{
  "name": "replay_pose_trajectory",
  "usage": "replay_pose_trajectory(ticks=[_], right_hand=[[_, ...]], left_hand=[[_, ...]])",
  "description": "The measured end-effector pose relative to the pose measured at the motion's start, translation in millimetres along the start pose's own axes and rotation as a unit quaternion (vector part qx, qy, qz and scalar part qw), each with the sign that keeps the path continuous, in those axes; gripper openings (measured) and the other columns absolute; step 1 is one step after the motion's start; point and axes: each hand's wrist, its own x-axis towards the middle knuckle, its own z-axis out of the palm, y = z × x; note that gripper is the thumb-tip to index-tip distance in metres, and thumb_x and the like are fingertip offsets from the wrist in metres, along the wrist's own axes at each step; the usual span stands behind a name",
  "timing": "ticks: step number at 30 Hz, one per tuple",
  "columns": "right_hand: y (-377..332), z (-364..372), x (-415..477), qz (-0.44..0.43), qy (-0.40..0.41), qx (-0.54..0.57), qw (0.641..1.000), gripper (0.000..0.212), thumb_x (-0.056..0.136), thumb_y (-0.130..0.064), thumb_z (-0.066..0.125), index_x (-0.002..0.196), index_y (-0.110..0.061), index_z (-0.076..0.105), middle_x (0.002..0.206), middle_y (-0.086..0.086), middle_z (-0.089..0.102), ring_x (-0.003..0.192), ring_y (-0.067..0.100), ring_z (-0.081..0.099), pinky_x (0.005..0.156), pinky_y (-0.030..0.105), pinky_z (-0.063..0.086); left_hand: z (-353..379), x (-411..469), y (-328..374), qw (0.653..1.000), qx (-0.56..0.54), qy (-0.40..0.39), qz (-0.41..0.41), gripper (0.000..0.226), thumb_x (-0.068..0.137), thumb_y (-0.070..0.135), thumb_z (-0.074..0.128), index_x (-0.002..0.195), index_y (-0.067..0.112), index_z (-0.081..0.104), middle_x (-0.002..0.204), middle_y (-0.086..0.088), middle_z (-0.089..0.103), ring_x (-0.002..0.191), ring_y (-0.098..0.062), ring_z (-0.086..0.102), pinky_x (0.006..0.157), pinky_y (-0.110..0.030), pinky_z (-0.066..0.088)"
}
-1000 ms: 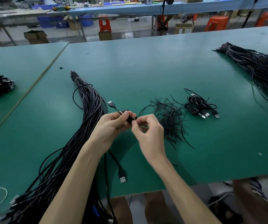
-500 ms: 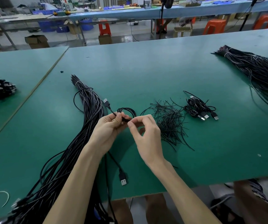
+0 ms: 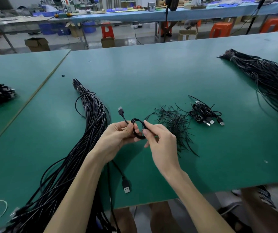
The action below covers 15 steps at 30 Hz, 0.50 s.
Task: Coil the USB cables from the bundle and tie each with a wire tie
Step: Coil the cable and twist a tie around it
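Green worktable (image 3: pixel 151 73), cable bundle (image 3: pixel 93 111) at left. Behind: blue bench (image 3: pixel 202 12), orange stools (image 3: pixel 220 29), cardboard boxes (image 3: pixel 37 44). Left hand (image 3: pixel 116 137) grips coiled cable (image 3: pixel 138 121); right hand (image 3: pixel 161 142) pinches its opposite side.

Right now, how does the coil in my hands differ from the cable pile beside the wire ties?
The held coil is one cable, pinched above the table by the left hand and right hand; the cable pile is several, lying on it. The held coil is an open round loop; the cable pile is a tangled heap. Both are black USB cables.
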Motion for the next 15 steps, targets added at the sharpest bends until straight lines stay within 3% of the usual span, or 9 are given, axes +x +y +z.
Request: replay_pose_trajectory(ticks=[7,12,15], right_hand=[[4.0,4.4,-0.7,-0.025,0.009,-0.006,1.0,0.033,0.102,-0.004,0.06,0.134,-0.008,0.067,0.101,-0.002,0.066,0.067,0.011,0.059,0.069,0.012,0.049],[7.8,4.1,-1.4,-0.039,0.011,0.004,0.999,0.032,0.103,-0.003,0.058,0.133,-0.008,0.067,0.101,0.0,0.065,0.066,0.015,0.061,0.069,0.01,0.047],[8.5,4.3,-1.0,-0.039,0.003,0.007,0.999,0.032,0.104,-0.003,0.056,0.134,-0.008,0.067,0.103,0.001,0.064,0.067,0.013,0.06,0.07,0.011,0.048]], left_hand=[[3.8,-1.8,0.2,1.0,0.01,-0.006,0.011,0.019,0.093,0.019,0.06,0.09,0.001,0.065,0.083,-0.008,0.066,0.084,-0.021,0.069,0.073,-0.028,0.06],[6.0,-2.9,2.3,0.998,0.051,-0.028,0.023,0.021,0.093,0.021,0.056,0.09,0.001,0.06,0.082,-0.011,0.064,0.075,-0.023,0.065,0.071,-0.026,0.058],[7.1,-2.8,1.0,0.995,0.088,-0.052,0.021,0.024,0.097,0.024,0.05,0.092,0.002,0.057,0.089,-0.014,0.063,0.082,-0.027,0.066,0.079,-0.029,0.058]])
